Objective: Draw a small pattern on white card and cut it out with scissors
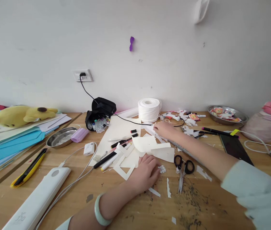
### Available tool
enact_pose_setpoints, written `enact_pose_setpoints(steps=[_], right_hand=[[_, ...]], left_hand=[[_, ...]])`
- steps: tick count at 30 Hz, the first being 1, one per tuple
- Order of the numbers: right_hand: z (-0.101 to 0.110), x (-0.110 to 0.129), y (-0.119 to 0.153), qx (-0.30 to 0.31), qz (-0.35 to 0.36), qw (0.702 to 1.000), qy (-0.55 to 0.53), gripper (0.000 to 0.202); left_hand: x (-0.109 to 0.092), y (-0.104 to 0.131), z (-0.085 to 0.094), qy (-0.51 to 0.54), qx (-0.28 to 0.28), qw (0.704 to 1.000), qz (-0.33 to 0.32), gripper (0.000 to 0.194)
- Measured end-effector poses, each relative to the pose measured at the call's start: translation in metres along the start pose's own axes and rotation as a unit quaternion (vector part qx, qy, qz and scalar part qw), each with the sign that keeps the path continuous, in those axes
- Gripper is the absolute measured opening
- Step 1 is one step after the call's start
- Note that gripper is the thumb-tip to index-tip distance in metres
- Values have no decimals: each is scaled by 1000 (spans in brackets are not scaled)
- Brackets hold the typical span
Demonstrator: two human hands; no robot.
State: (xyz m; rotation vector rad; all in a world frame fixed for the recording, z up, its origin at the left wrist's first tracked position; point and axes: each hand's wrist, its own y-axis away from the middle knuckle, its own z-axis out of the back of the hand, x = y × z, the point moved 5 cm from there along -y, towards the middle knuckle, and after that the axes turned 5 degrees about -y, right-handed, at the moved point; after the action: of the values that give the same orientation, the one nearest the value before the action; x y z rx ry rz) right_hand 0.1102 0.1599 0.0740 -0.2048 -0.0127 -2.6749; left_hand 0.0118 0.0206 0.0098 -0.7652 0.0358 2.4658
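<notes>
My left hand (147, 169) rests on the wooden table with its fingers curled. At its fingertips, partly covered, is a small paper cutout (162, 169) with dark line drawing. Farther back, my right hand (163, 130) reaches across to white paper scraps (149, 128) in front of the white tissue roll (149, 110). Its fingers are closed together at the scraps, and what they pinch is hidden. Between the hands lie cut cream paper pieces (147, 144). Black-handled scissors (182, 171) lie beside my left hand, blades toward me.
Several markers (105, 159) and a paper frame (125, 171) lie left of my hands. A black cable (130, 121) runs over the white sheet. Also around are a pen pouch (99, 116), metal bowl (62, 137), yellow cutter (29, 167), white power bank (39, 195) and phone (236, 148).
</notes>
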Motion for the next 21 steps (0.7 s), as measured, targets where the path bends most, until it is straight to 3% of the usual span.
enact_pose_setpoints(steps=[5,13,16,18,21], right_hand=[[-20,8,-29,44,-7,999,26,28],[-23,3,-32,54,-20,998,2,28],[-29,5,-32,57,-20,998,-21,18],[-25,2,-34,40,-24,998,-44,12],[-2,-7,-40,-15,-26,995,-97,17]], left_hand=[[-3,0,2,9,8,1000,10,13],[-1,-1,0,11,-3,1000,-1,15],[-2,-2,0,15,-8,1000,-14,15],[-1,-2,0,17,-7,1000,-13,15],[0,-2,0,22,-7,1000,-8,15]])
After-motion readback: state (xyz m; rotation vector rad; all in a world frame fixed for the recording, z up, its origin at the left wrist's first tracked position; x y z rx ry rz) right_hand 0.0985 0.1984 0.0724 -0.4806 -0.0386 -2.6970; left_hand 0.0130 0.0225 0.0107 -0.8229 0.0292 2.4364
